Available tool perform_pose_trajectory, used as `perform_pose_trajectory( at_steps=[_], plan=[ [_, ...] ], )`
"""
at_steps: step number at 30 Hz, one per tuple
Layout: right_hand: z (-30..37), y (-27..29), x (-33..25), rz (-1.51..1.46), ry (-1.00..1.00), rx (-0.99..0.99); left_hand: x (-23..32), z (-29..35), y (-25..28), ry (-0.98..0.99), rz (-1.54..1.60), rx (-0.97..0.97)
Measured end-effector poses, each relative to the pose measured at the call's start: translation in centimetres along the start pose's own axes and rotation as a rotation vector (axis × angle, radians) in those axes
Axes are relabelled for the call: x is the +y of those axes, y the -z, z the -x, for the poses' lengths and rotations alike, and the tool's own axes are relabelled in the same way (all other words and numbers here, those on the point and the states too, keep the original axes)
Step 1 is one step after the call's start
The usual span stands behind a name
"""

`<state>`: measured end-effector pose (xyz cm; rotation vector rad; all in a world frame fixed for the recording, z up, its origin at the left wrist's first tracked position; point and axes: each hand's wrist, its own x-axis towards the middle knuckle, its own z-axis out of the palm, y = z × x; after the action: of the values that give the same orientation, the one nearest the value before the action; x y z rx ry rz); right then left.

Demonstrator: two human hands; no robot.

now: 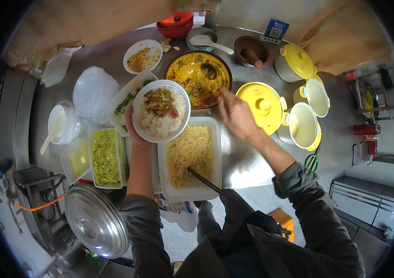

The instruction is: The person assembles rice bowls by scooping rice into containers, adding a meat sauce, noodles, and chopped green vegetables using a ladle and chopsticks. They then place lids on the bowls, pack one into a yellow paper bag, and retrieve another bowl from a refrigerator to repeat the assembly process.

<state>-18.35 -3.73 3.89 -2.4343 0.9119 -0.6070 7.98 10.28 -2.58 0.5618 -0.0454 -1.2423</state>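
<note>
My left hand [136, 125] is closed around the side of a white bowl [184, 121], held up above the containers. In it lies white rice [157, 124] with a brown and green chopped topping [160, 103]. My right hand [238, 112] is pinched at the right rim of a yellow patterned bowl [178, 60] with oily chopped food in it. A dark spoon [209, 71] lies in that bowl, its handle running toward my right fingers. Just below the white bowl is a plastic tub [163, 185] of pale shredded strands [190, 155], with dark chopsticks [211, 184] leaning out over its near edge.
On the left stand a tub of chopped green food [106, 157], a tub of greens [125, 99] and bagged plastic bowls [96, 92]. Yellow-lidded pots [261, 109] and open pots [302, 124] are on the right. Behind stand a mortar [251, 50] and a crumb-filled bowl [142, 56].
</note>
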Motion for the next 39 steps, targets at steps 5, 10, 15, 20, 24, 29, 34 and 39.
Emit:
perform_pose_trajectory(
  at_steps=[5, 10, 15, 20, 24, 29, 34, 39],
  plan=[
    [2.1, -3.4, -2.5, -0.381, -0.123, 0.058, -0.1, -2.4, 0.3, 0.01, -0.019, -0.003],
    [1.9, -3.7, -3.9, -1.164, -0.637, 0.381, 0.1, -2.2, 0.6, 0.002, 0.003, 0.007],
    [0.5, -2.8, -3.4, -1.569, -1.05, 0.629, -0.5, -0.7, -0.4, -0.051, -0.053, -0.027],
    [1.1, -1.0, -2.3, -1.538, -0.982, 0.574, 1.5, 2.4, -1.0, -0.05, 0.034, -0.023],
    [1.3, 1.8, -2.4, -1.394, -0.869, 0.538, 2.4, 2.9, -1.3, -0.093, -0.063, 0.056],
    [2.0, 6.0, -3.4, -1.315, -0.69, 0.517, 0.6, 0.9, -1.1, -0.185, -0.076, 0.135],
    [3.3, 8.5, -6.5, -1.215, -0.508, 0.43, -0.9, 0.4, -2.6, -0.12, 0.06, 0.049],
    [4.3, 8.1, -9.6, -1.108, -0.408, 0.24, -1.9, 0.5, -4.9, -0.142, 0.122, -0.059]
  ],
)
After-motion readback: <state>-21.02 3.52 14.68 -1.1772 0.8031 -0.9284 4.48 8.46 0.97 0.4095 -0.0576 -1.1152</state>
